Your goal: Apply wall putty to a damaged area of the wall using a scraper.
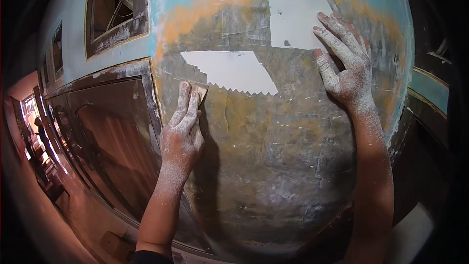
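Observation:
My left hand (183, 124), dusted with white powder, is closed on a small folded tan piece of sandpaper (200, 89). Its fingers press the piece against the wall (273, 142), which shows a worn brown and grey surface. Just above and right of these fingers is a flat white patch (234, 68) with a zigzag lower edge. My right hand (344, 61), also powdery, rests on the wall with fingers spread and nothing in them. Its fingertips reach the edge of a larger white patch (295, 12) higher up.
Blue and orange paint (195, 5) borders the bare area. To the left are a framed opening (117, 5) and a brown wooden door (115, 137). A person (43, 132) stands far off at the left. A pale sheet-like shape (415, 232) shows at the lower right.

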The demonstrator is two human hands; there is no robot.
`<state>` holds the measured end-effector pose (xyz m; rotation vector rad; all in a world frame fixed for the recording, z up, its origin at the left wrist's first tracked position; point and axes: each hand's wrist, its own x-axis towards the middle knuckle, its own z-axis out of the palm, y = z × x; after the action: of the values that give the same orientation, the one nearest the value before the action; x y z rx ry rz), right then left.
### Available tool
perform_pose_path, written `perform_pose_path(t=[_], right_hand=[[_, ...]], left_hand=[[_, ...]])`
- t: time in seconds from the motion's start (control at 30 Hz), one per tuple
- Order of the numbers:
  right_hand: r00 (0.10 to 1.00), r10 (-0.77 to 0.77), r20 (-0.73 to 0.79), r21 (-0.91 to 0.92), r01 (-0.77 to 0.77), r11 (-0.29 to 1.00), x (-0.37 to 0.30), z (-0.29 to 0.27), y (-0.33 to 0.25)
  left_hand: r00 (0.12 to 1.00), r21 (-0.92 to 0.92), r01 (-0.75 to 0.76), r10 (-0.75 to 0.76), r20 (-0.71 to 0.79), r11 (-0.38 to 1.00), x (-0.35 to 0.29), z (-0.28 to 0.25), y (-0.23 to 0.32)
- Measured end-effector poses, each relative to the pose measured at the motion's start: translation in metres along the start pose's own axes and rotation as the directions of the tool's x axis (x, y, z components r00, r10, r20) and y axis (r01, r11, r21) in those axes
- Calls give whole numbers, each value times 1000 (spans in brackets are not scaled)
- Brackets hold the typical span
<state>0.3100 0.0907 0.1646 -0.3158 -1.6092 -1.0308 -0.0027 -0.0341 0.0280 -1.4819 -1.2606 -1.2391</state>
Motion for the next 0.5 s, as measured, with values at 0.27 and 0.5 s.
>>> perform_pose_path(t=[0.27, 0.5], right_hand=[[1000, 6, -3, -14, -6, 1000, -2, 1, -3], [1000, 0, -11, -2, 0, 1000, 1, 0, -2]], left_hand=[[1000, 44, 15, -15, 6, 999, 3, 1, 0], [999, 48, 10, -12, 48, 999, 3, 1, 3]])
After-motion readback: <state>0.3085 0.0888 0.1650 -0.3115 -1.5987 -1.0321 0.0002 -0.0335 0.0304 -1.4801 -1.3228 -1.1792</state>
